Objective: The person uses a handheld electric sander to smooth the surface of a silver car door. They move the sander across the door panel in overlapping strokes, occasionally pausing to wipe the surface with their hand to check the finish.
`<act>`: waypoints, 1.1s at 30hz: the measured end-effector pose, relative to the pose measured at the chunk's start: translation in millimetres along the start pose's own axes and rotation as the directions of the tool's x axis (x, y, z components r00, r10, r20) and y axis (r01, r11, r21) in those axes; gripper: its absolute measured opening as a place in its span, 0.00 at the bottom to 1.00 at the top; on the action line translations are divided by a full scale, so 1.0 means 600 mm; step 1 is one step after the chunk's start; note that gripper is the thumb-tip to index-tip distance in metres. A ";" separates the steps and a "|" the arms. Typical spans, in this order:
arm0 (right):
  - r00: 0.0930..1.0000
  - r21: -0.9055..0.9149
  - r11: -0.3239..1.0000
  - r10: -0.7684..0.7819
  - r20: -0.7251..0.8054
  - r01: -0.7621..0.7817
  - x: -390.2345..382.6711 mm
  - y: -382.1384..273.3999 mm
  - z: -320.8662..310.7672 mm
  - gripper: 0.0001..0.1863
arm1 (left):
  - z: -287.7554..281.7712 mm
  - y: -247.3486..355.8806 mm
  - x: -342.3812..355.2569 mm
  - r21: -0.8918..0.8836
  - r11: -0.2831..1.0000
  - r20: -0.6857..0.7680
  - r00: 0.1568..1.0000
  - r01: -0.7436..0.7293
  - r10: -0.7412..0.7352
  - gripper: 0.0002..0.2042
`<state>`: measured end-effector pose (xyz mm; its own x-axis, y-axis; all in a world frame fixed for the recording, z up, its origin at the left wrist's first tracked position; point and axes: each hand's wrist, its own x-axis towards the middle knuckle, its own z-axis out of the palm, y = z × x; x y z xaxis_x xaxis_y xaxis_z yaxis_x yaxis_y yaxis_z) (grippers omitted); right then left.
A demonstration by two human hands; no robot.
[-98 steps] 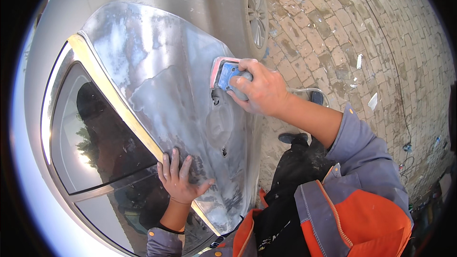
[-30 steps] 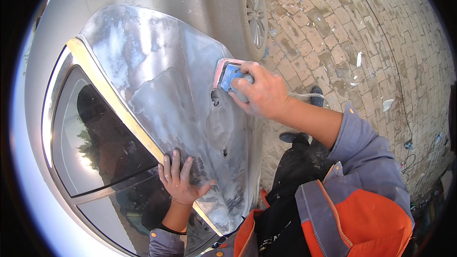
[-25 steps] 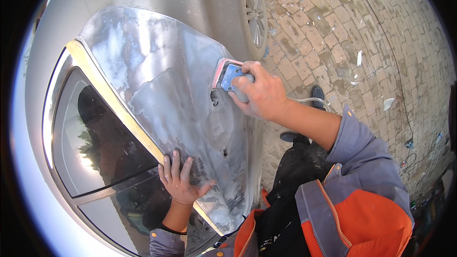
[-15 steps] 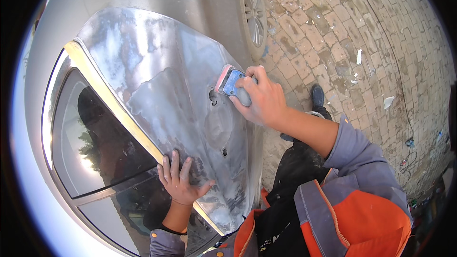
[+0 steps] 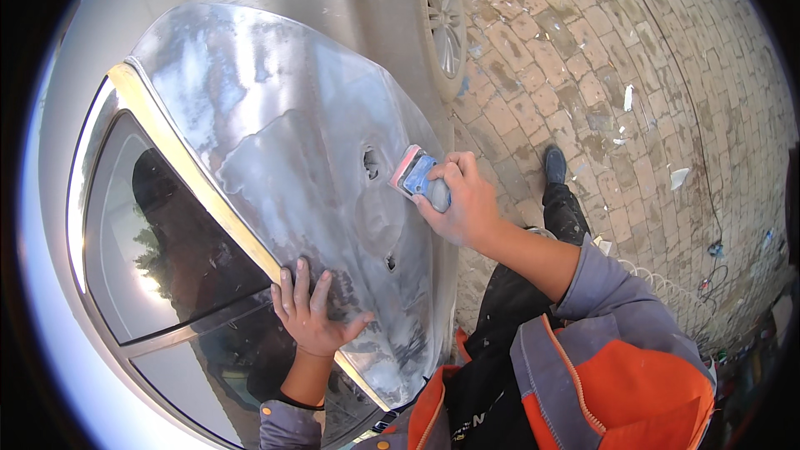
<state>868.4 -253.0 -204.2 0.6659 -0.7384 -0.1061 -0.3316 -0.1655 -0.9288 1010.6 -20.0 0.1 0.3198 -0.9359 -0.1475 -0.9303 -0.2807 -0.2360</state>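
A car door panel (image 5: 275,167) has a patchy grey and bluish surface, with pale yellow tape (image 5: 192,167) along its window edge. My right hand (image 5: 462,204) grips a blue and grey hand sander (image 5: 421,171) with a pink pad, on the door's outer side beside the upper of two holes (image 5: 369,162). A dished recess (image 5: 377,217) lies between the holes. My left hand (image 5: 312,312) rests with fingers spread on the door and the tape near the window (image 5: 175,225). The sander's underside is hidden.
The car's wheel (image 5: 444,21) is at the top. Brick paving (image 5: 583,75) with paper scraps (image 5: 628,98) fills the right, along with a long cable (image 5: 700,158) and a coiled hose (image 5: 667,283). My foot (image 5: 555,165) stands on the paving beside the car.
My right hand and the sander have moved down, from above the upper hole to beside it. My left hand stays in place. More of my leg shows, and the coiled hose has come into view.
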 end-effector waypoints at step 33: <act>0.734 0.292 0.712 0.677 -0.048 -0.638 0.027 -0.132 0.030 0.26 | -0.008 0.006 0.011 -0.088 0.995 -0.047 0.998 0.042 -0.046 0.44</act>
<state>917.3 -239.8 -138.9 0.2323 -0.6855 -0.6900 -0.4664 0.5440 -0.6975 1008.2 -28.2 3.1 0.3539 -0.9308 -0.0914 -0.9282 -0.3375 -0.1566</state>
